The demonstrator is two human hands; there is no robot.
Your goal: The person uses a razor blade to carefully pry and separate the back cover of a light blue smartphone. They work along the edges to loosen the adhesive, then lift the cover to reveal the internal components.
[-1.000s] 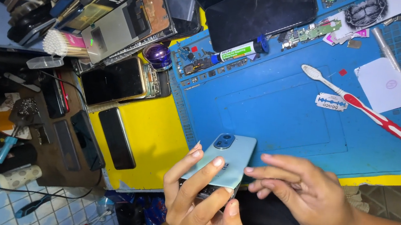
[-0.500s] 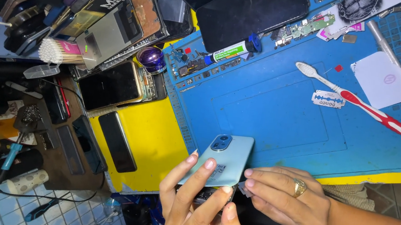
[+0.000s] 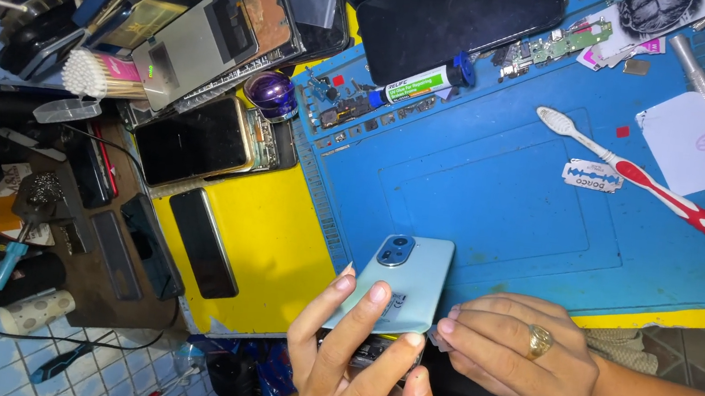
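Pale-green phone (image 3: 403,283), back cover up, camera bump toward the top, held at lower centre of the frame just past the near edge of the blue mat (image 3: 494,196).
Left hand (image 3: 360,367): grasped the phone from below, fingers spread across the cover.
Right hand (image 3: 516,358), ringed: fingertips pinched at the phone's right edge on something small and pale; what it was could not be made out.
Mat held a toothbrush (image 3: 646,180) and razor blade (image 3: 591,175) at right, a glue tube (image 3: 423,80) and small parts at upper centre, a dark panel (image 3: 457,15) above.
Yellow counter (image 3: 263,241) at left carried further phones (image 3: 195,140).
Risks, as judged: the phone hung over the counter's edge, so a slipped grip would drop it to the floor; hard prying at the seam could crack the cover or nick parts beneath; the bare blade nearby could cut a reaching finger.
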